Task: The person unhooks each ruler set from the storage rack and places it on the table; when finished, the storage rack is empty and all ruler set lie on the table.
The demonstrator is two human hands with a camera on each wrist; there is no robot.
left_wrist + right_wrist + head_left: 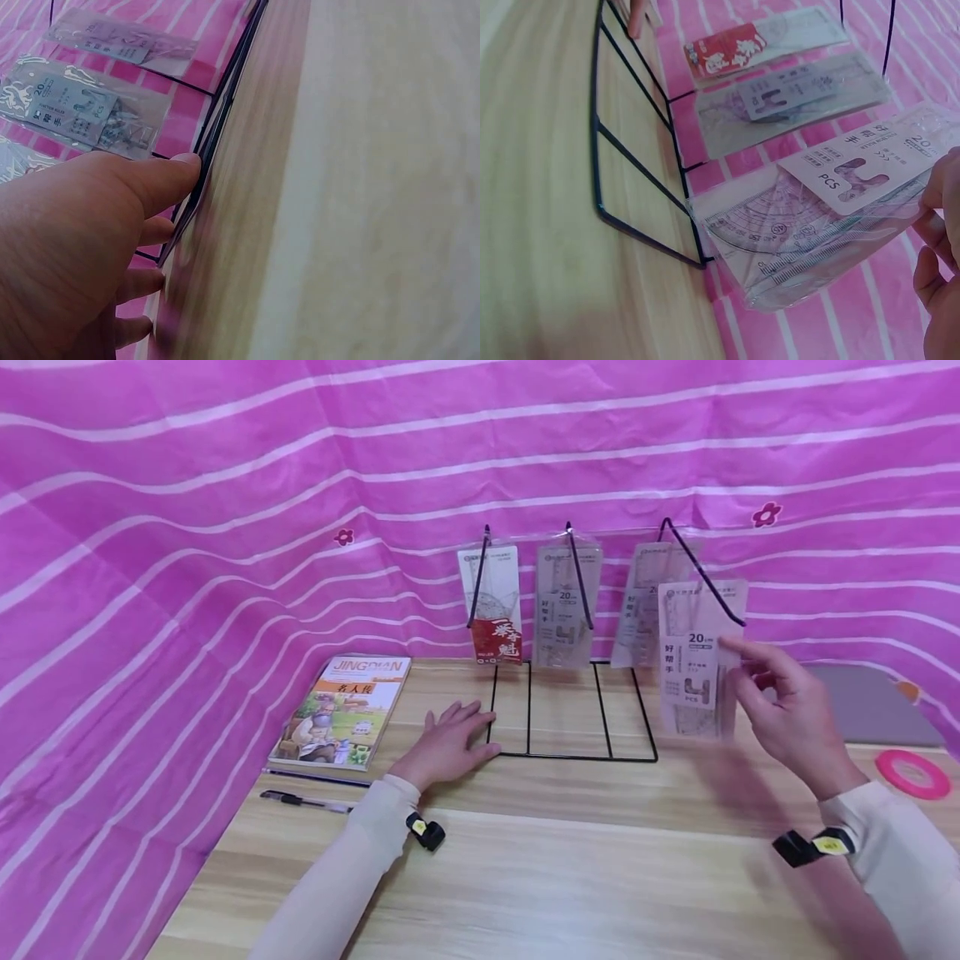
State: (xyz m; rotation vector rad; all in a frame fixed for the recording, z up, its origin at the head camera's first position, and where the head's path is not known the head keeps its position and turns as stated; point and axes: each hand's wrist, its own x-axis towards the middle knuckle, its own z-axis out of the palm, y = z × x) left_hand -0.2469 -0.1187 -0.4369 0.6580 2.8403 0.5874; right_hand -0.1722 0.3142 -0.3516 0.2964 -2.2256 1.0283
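Note:
In the head view, my right hand (795, 718) pinches the right edge of a clear ruler-set packet (688, 672), which hangs upright near the front end of the rack's right hook (705, 572). Another packet (637, 610) hangs further back on that hook. A grey-white packet (567, 647) hangs on the middle hook, and a red and white one (498, 639) on the left. My left hand (446, 747) lies spread on the table, thumb and fingertips at the left side of the black wire base (555, 755). The left wrist view has its thumb (169, 180) against the wire.
A book (341, 714) lies left of my left hand, with a pen (300, 800) and a thin dark stick (318, 776) before it. A pink tape ring (912, 774) and a grey flat object (870, 706) are at the right. Striped pink cloth (225, 485) stands behind and left.

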